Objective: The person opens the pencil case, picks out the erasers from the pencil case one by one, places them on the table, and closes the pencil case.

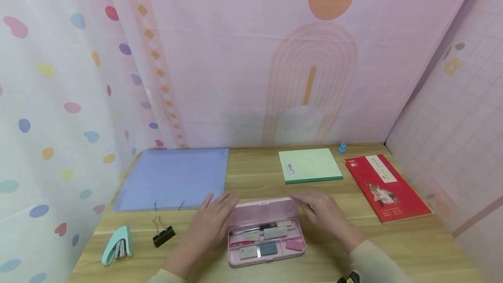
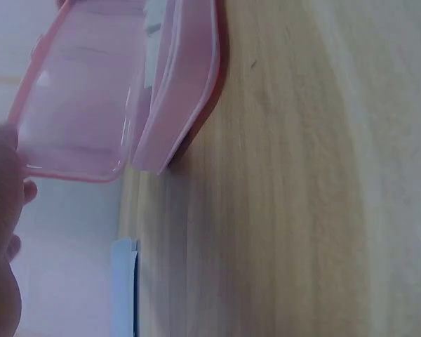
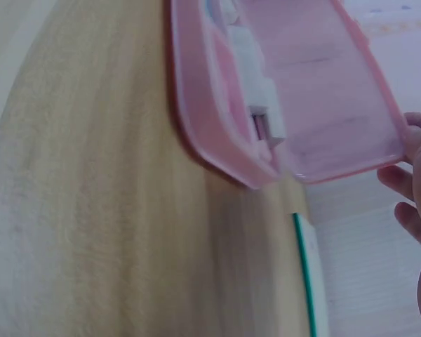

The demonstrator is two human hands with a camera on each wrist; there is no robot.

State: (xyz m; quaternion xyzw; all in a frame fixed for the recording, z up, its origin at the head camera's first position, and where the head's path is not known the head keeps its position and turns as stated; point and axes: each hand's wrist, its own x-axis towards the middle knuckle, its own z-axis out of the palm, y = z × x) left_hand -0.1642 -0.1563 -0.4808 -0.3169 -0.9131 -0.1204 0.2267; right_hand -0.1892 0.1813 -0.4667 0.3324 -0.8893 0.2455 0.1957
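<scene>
A pink pencil case (image 1: pixel 267 264) lies on the table with its translucent lid (image 1: pixel 263 214) raised. Pens (image 1: pixel 271 226) lie in its rear part; in front are a pale and dark grey block (image 1: pixel 268 248) and a pink eraser (image 1: pixel 294 244). My left hand (image 1: pixel 212 218) holds the lid's left corner, some fingertips (image 2: pixel 29 191) showing beyond its edge. At the opposite corner my right hand (image 1: pixel 324 212) grips the lid, its fingers (image 3: pixel 396 181) partly behind it. Both wrist views show the lid standing up from the base, tilted back.
Left are a mint stapler (image 1: pixel 118 246), a black binder clip (image 1: pixel 163 236) and a blue folder (image 1: pixel 177 176). Behind and to the right lie a pale green notebook (image 1: pixel 310 166), a small blue object (image 1: pixel 342 148) and a red book (image 1: pixel 387 189). Curtains hang behind the table.
</scene>
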